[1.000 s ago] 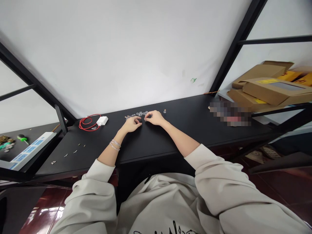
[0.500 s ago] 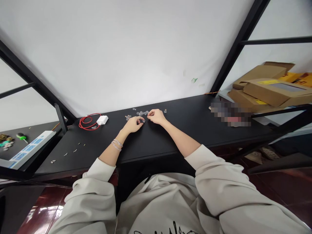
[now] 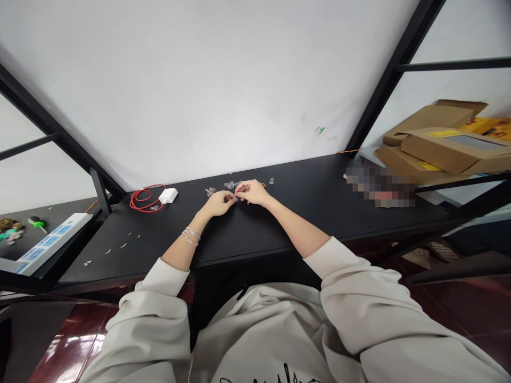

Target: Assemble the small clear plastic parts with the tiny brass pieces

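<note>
Over the black table (image 3: pixel 255 234) my two hands meet at the fingertips. My left hand (image 3: pixel 220 203) is closed in a pinch around a small clear piece (image 3: pixel 236 198). Thumb and fingers of my right hand (image 3: pixel 252 192) are pressed together at the same spot; whatever they hold is too small to make out. Behind the hands lies a row of small clear pieces (image 3: pixel 230 185). Another little cluster (image 3: pixel 211 191) sits just beyond my left hand, and a single piece (image 3: pixel 271 181) stands to the right of my right hand.
A white charger (image 3: pixel 168 195) with a coiled red cable (image 3: pixel 138 201) lies to the left. Several tiny bits (image 3: pixel 123 246) are scattered at the front left. Beyond the frame is a power strip (image 3: pixel 54 242). Cardboard boxes (image 3: pixel 443 149) are stacked at the right.
My right hand has moved left and slightly down, so its fingertips now meet those of my left hand at the clear piece. My left hand's fingers have closed in a little.
</note>
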Demonstrator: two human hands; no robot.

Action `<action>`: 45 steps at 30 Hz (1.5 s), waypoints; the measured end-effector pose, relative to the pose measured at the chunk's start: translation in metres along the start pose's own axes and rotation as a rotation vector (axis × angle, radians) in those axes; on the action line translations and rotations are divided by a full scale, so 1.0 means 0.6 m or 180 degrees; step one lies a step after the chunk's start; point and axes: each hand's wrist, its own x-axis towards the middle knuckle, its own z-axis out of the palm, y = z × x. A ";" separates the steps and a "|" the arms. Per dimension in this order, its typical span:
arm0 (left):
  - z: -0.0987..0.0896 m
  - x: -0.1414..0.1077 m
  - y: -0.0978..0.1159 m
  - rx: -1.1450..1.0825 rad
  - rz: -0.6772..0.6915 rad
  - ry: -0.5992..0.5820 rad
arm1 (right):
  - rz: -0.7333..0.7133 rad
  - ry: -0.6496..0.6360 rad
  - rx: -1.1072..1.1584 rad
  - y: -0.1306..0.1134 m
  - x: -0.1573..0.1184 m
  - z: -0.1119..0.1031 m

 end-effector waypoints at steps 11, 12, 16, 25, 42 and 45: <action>0.001 0.004 -0.007 0.0109 0.0219 -0.0039 | -0.0135 -0.0162 -0.0117 0.002 0.000 -0.003; 0.001 0.004 -0.007 0.0098 0.0227 -0.0043 | -0.0139 -0.0172 -0.0113 0.001 0.000 -0.004; 0.001 0.003 -0.008 0.0070 0.0236 -0.0033 | -0.0168 -0.0174 -0.0112 0.000 -0.002 -0.005; 0.002 0.004 -0.007 0.0048 0.0252 -0.0052 | -0.0132 -0.0109 -0.0071 0.005 0.001 -0.003; 0.003 0.002 -0.005 0.0075 0.0267 0.0029 | -0.0322 -0.0121 -0.0377 0.009 0.001 -0.003; 0.003 0.002 -0.004 0.0069 0.0257 0.0035 | -0.0299 -0.0094 -0.0430 0.007 0.000 -0.003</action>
